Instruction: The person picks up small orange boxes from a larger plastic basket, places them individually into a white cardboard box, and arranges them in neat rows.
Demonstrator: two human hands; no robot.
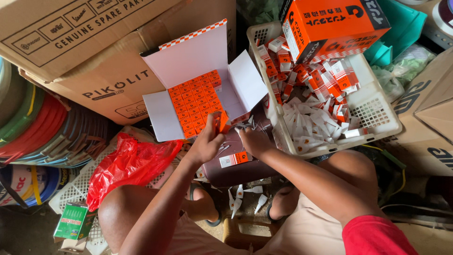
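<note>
Seated person's view, read left to right. At far left lie stacked coloured rings (45, 130), with a green packet (71, 221) on a white grid tray below them and a crumpled red plastic bag (127, 165) just beside. At centre stands an open white carton (196, 56), flaps spread, its floor partly tiled with rows of small orange boxes (196, 101) (the right part is bare). The left hand (207, 141) pinches one small orange box (222, 123) between thumb and fingers at the carton's near edge. The right hand (255, 140) rests just beside it with fingers curled; whether it holds anything cannot be told. At right, a white basket (377, 115) holds loose orange boxes and white pieces, with a large orange carton (330, 26) on its far rim. Step in hand, as judged: filling the carton. Seating this box calls for aligning it squarely against the last row.
</note>
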